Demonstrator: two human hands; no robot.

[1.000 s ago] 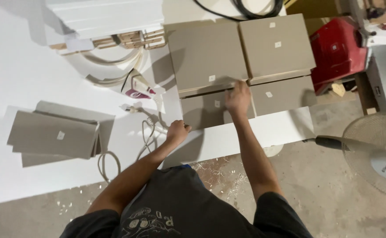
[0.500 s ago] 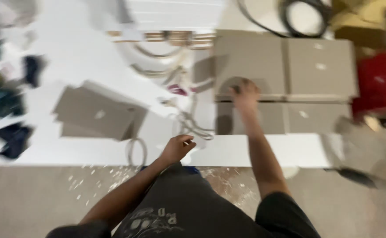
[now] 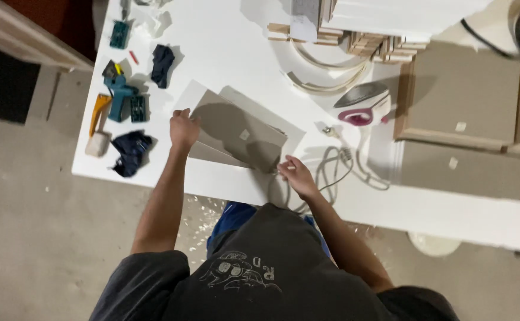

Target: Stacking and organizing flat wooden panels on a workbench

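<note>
While the grey panel [image 3: 236, 134] lies long axis 10-to-4 o'clock, left hand [image 3: 184, 129] grips its 9 o'clock edge, right hand [image 3: 295, 173] pinches its 4 o'clock corner, both arms extended.

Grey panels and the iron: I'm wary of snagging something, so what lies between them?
In the head view, a grey cord loops on the white table between the panels and the iron.

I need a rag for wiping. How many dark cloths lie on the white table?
2. One dark cloth lies near the table's top left, and another dark cloth lies at the left front edge, left of the left hand. More may be hidden.
</note>
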